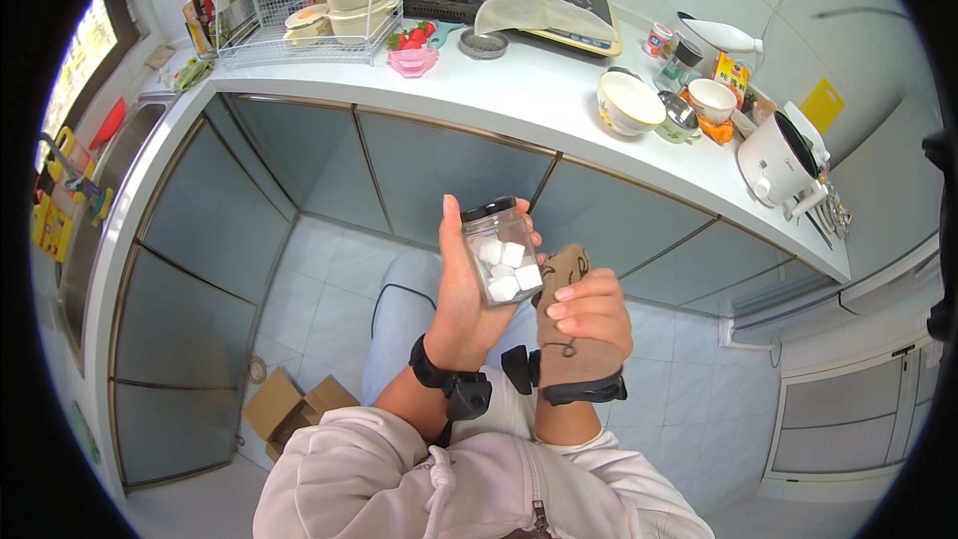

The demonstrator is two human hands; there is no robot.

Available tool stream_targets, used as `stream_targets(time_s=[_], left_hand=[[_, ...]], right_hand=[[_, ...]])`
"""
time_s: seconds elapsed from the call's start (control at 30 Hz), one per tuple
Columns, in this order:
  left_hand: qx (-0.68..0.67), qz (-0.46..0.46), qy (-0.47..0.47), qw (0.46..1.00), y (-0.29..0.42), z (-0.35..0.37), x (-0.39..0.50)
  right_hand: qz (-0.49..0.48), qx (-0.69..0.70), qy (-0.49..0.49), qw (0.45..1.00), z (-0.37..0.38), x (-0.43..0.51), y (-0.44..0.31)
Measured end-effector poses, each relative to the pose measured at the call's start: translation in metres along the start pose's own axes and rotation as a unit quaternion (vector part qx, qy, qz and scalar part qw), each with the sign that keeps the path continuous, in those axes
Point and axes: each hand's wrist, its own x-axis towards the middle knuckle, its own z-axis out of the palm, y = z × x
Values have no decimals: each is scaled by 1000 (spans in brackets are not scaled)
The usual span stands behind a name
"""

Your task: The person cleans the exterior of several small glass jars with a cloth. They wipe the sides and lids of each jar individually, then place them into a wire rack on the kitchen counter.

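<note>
My left hand [458,269] is wrapped around a clear jar [494,232] with a black lid [488,209]. Several white cubes [503,269] lie inside, and the lid end points away from me. Beside the jar, my right hand [587,314] wears a brown fingerless glove [570,352] with dark line drawings on it. Its bare fingers curl in over the fabric, and no separate object shows in that hand. The brown-covered part rises close to the jar's lower right corner; whether it touches is hard to tell. Both hands are above the floor, in front of the cabinets.
A white counter [314,90] bends around me, with a sink [112,165] at left. On it stand a wire rack [247,45], strawberries [412,37], an induction cooker [599,22], a bowl [630,105] and an electric pot [775,157]. A cardboard box [281,400] sits on the floor.
</note>
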Motion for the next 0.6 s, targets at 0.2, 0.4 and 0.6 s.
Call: stream_targets(time_s=[0.2,0.4,0.6], left_hand=[[138,6,-4,990,4,2,0],[250,22,-48,967,-8,8,-9],[347,148,-101,921,-12,6,-15]], right_hand=[[38,-51,53,997,0,-2,1],[19,-86,11,996,9,3,5],[67,-30,2,997,16,4,5]])
